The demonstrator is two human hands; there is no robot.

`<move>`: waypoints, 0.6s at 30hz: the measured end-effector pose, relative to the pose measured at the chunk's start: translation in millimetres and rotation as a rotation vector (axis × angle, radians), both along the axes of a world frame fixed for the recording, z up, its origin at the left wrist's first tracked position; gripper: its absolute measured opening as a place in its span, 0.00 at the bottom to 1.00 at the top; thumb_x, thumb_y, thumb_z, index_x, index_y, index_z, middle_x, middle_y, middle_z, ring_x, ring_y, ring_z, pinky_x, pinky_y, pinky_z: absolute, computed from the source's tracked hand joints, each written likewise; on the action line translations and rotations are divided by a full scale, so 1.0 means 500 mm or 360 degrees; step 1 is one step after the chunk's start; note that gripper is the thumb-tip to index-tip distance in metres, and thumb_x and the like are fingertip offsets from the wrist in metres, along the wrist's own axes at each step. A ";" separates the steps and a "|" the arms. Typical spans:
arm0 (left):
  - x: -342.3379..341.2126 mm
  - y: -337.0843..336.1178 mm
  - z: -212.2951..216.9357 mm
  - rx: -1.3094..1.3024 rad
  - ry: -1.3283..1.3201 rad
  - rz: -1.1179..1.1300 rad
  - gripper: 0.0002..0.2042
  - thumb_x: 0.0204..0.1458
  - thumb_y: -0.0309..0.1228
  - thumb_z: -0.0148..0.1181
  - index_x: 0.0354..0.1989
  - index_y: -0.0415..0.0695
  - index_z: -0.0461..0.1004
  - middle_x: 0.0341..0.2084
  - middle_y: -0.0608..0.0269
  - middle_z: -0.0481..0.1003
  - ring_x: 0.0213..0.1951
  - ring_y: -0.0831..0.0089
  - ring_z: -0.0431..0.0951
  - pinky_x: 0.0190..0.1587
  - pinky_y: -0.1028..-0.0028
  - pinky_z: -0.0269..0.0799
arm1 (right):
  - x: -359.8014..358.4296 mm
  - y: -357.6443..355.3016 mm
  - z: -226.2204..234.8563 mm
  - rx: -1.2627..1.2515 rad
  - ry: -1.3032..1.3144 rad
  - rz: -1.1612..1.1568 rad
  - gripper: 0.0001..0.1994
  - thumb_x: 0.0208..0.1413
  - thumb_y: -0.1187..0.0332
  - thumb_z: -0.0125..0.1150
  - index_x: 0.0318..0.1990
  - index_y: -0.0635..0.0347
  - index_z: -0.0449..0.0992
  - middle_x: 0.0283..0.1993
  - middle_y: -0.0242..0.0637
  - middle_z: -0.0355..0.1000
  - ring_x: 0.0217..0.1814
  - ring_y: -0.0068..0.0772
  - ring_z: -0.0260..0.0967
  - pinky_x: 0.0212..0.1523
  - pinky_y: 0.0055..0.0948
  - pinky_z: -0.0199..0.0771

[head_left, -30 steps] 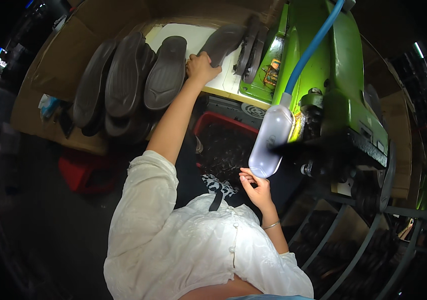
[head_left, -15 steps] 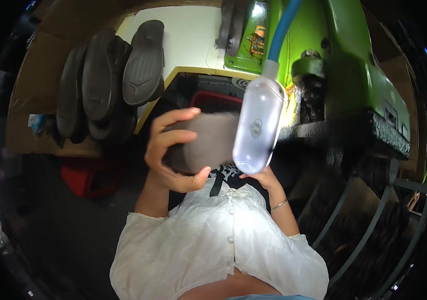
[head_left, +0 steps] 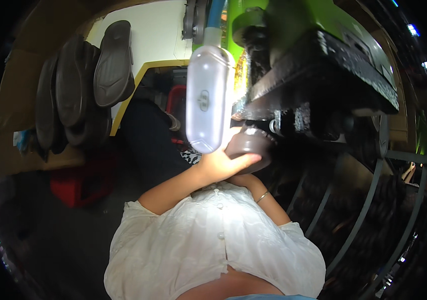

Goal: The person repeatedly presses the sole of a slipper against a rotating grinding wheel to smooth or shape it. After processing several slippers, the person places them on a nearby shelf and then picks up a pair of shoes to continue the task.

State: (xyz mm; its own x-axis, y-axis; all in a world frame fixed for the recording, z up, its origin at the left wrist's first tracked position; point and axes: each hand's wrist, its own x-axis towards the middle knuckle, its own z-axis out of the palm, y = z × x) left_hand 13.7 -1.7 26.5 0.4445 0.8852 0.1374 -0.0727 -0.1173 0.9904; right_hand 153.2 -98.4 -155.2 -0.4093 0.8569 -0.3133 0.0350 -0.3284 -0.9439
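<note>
My left hand grips a dark brown sandal, its thumb laid along the near side. The sandal is turned end-on, just below the black lower part of a green machine. My right hand, with a bracelet on its wrist, is just beneath the sandal; its fingers are hidden behind the left hand and the sandal. A pale, rounded lamp on a blue neck hangs in front and covers part of the left hand.
Several brown sandals lie on the white, yellow-edged table at the left. Below them is a red plastic stool or crate. A red-rimmed container sits behind the lamp. Grey metal bars run along the right.
My left hand has carried the sandal rightward, from left of the lamp to under the machine. The view has shifted, so the lamp and table appear further left.
</note>
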 end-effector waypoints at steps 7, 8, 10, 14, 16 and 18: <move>0.025 0.059 0.060 -0.0245 -0.0113 -0.0113 0.14 0.43 0.26 0.64 0.38 0.36 0.73 0.32 0.62 0.76 0.35 0.76 0.75 0.40 0.77 0.69 | -0.061 0.060 0.162 -0.0014 -0.0279 0.0381 0.22 0.50 0.56 0.58 0.49 0.59 0.70 0.52 0.40 0.66 0.54 0.34 0.63 0.56 0.30 0.59; 0.022 0.059 0.064 -0.0259 -0.0102 -0.0114 0.13 0.43 0.26 0.64 0.38 0.36 0.73 0.31 0.62 0.76 0.34 0.77 0.74 0.39 0.77 0.69 | -0.059 0.058 0.157 -0.0001 -0.0302 0.0379 0.23 0.50 0.55 0.58 0.50 0.60 0.69 0.52 0.40 0.66 0.55 0.34 0.62 0.56 0.31 0.59; 0.010 0.057 0.069 -0.0301 -0.0080 -0.0112 0.13 0.43 0.26 0.64 0.38 0.36 0.73 0.31 0.63 0.76 0.33 0.78 0.74 0.38 0.77 0.69 | -0.054 0.051 0.152 0.0010 -0.0347 0.0382 0.23 0.50 0.55 0.58 0.50 0.60 0.69 0.52 0.40 0.66 0.55 0.34 0.62 0.56 0.31 0.59; -0.008 0.043 0.038 -0.0300 -0.0012 -0.0079 0.12 0.45 0.26 0.61 0.38 0.37 0.72 0.30 0.64 0.75 0.32 0.80 0.73 0.37 0.78 0.69 | -0.013 0.023 0.125 -0.0024 -0.0400 0.0152 0.25 0.46 0.58 0.62 0.49 0.62 0.68 0.52 0.44 0.66 0.56 0.36 0.61 0.55 0.31 0.59; -0.021 0.034 0.018 -0.0291 -0.0051 -0.0013 0.11 0.47 0.26 0.60 0.38 0.37 0.72 0.30 0.65 0.75 0.32 0.80 0.72 0.37 0.78 0.69 | 0.035 0.010 0.131 0.0095 -0.0467 0.0115 0.26 0.43 0.61 0.65 0.49 0.64 0.68 0.50 0.45 0.68 0.54 0.37 0.63 0.53 0.31 0.61; -0.033 0.026 -0.017 -0.0289 -0.0116 0.0013 0.11 0.48 0.28 0.59 0.39 0.37 0.71 0.31 0.64 0.74 0.32 0.80 0.72 0.38 0.78 0.69 | 0.093 -0.001 0.157 -0.0046 -0.0389 -0.0017 0.25 0.39 0.64 0.67 0.46 0.65 0.70 0.44 0.42 0.71 0.47 0.34 0.67 0.48 0.30 0.65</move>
State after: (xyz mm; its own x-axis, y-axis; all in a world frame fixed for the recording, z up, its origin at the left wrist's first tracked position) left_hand -2.8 11.2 18.1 0.4319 0.9019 0.0065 -0.1449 0.0622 0.9875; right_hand 199.7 -98.8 -76.6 -0.3093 0.8499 -0.4266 0.2574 -0.3570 -0.8979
